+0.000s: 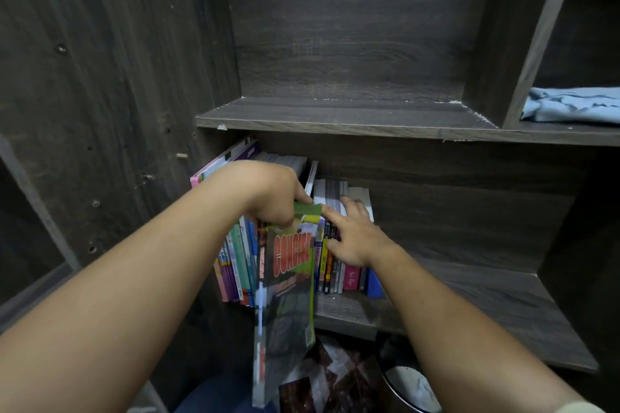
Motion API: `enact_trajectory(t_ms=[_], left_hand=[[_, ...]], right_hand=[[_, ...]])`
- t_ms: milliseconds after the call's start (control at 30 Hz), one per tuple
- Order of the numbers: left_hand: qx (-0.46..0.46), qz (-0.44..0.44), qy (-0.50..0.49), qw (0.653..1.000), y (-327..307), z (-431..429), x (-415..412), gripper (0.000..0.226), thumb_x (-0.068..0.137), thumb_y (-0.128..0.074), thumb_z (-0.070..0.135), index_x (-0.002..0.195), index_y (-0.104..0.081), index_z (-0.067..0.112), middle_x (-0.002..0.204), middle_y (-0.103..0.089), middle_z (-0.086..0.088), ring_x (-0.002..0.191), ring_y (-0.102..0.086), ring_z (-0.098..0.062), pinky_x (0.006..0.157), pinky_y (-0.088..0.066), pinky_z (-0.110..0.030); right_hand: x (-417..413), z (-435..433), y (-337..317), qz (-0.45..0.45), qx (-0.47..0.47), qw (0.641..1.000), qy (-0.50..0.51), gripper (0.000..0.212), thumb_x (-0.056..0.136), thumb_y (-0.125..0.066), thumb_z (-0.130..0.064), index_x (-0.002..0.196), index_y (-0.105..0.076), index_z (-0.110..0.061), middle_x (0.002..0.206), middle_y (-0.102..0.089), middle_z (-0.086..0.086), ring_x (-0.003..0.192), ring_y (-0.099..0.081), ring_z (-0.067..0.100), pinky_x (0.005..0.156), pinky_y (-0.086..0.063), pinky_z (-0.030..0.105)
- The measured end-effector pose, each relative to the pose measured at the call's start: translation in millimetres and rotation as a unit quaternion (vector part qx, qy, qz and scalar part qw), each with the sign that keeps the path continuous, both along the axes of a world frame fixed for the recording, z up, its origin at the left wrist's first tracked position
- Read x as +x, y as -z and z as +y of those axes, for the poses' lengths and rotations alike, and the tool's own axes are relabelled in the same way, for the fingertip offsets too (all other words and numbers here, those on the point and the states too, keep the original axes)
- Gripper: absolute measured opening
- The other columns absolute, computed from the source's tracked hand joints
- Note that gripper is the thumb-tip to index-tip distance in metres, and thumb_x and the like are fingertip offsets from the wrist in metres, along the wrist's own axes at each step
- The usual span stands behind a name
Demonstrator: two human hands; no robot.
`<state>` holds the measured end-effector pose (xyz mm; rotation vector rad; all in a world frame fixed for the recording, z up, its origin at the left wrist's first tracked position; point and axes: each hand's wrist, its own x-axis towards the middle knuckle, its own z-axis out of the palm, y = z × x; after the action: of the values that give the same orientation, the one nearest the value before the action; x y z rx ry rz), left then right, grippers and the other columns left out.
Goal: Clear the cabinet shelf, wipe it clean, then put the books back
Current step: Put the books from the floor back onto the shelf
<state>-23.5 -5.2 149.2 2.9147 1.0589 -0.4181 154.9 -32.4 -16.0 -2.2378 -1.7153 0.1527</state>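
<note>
Dim light in here, and dark grey wood-grain everywhere: the cabinet (335, 122) shows a tall side panel (100, 77) pocked with screw holes, a back panel (352, 27), and below, dark marbled floor (339, 375).

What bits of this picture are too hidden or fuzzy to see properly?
Head view:
Small print under CONCISE on the green book: blurred.
Book spines on the shelf: too small, partly covered by the right hand.
Blue cloth: cut off by the right edge.
Floor container: mostly hidden behind the right arm.

Books (288, 245) stand on the lower shelf (469, 305) — left end (cloth (573, 106) above, right).
</note>
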Motion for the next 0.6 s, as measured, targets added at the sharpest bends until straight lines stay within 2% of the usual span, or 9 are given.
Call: enact_trajectory(t_ms=[100,167,300,400,500,600], left_hand=[[-0.054,0.015,-0.005,0.998,3.6,0.3,0.2,0.053,0.091,-0.064,0.032,0.138,-0.044,0.046,0.089,-0.05,0.014,0.086,-0.063,-0.015,0.07,-0.055,-0.027],[-0.055,0.01,0.008,0.998,10.1,0.9,1.7,0.053,0.091,-0.064,0.033,0.139,-0.044,0.047,0.09,-0.051,0.014,0.089,-0.064,-0.018,0.077,-0.056,-0.03],[0.005,-0.032,0.008,0.999,14.8,8.4,2.9,0.053,0.092,-0.06,0.029,0.14,-0.044,0.046,0.102,-0.063,0.004,0.091,-0.063,-0.019,0.073,-0.051,-0.031],[0.104,-0.05,-0.012,0.993,10.2,14.1,3.4,0.056,0.091,-0.057,0.026,0.143,-0.041,0.04,0.115,-0.062,-0.003,0.091,-0.058,-0.019,0.072,-0.047,-0.029],[0.176,-0.06,-0.051,0.981,11.4,19.3,6.7,0.053,0.085,-0.056,0.021,0.138,-0.052,0.03,0.114,-0.065,-0.007,0.095,-0.063,-0.026,0.074,-0.052,-0.033],[0.183,-0.114,-0.111,0.97,24.5,19.5,16.4,0.046,0.082,-0.059,0.016,0.128,-0.06,0.019,0.114,-0.064,-0.011,0.101,-0.062,-0.032,0.072,-0.049,-0.035]], right_hand=[[-0.1,0.9,0.1,0.003,0.0,1.0,0.0,0.072,0.087,-0.056,-0.033,0.143,-0.014,-0.053,0.161,0.004,0.003,0.147,0.009,0.032,0.108,-0.026,0.064],[-1.0,0.9,-0.2,0.004,0.003,1.0,0.001,0.071,0.087,-0.057,-0.035,0.141,-0.015,-0.055,0.161,0.003,0.002,0.146,0.008,0.032,0.107,-0.026,0.065],[-1.8,-0.9,-2.9,0.002,-0.008,1.0,0.004,0.072,0.088,-0.056,-0.033,0.147,-0.015,-0.046,0.161,0.005,0.003,0.147,0.01,0.031,0.109,-0.024,0.065],[-2.7,-1.9,-3.5,0.006,-0.004,1.0,0.001,0.074,0.087,-0.055,-0.025,0.142,-0.015,-0.055,0.161,0.005,0.003,0.146,0.009,0.032,0.108,-0.026,0.064],[-3.8,-2.0,-4.0,0.006,-0.004,1.0,-0.002,0.074,0.087,-0.055,-0.023,0.14,-0.016,-0.057,0.161,0.004,0.003,0.146,0.008,0.032,0.108,-0.026,0.064],[-4.5,-2.7,-4.8,0.012,-0.004,1.0,-0.003,0.073,0.087,-0.055,-0.022,0.14,-0.017,-0.057,0.161,0.005,0.002,0.146,0.009,0.032,0.109,-0.023,0.064]])
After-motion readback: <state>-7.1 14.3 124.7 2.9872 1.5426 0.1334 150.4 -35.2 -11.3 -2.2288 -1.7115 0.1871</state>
